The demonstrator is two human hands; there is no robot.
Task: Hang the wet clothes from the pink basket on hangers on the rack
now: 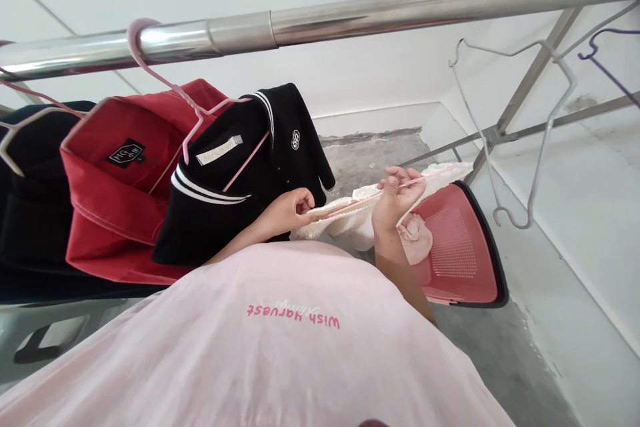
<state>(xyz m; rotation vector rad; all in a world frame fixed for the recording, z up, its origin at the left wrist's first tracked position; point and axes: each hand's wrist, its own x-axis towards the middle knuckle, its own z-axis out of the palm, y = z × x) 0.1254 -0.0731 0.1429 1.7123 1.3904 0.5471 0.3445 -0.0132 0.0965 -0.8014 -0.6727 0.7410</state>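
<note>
A white lacy garment (353,230) stretches between my two hands in front of my body, with a thin pink hanger (360,201) running along its opening. My left hand (296,207) is closed in a pinch on the garment's left end. Fingers curled, my right hand (395,197) grips the pink hanger farther along, and the cloth sticks out past it to the right. Just left of my left hand hangs a black polo shirt (295,120) with white-striped trim, on another pink hanger (175,87). The lower part of the white garment is partly hidden behind my arm.
A metal rail (340,23) crosses overhead. A red shirt (107,193) and dark clothes (35,213) hang at the left. Below right stands a pink basket (460,247) with pale cloth (415,237) inside. A bare white hanger (543,153) and a purple hanger (607,67) are at the right.
</note>
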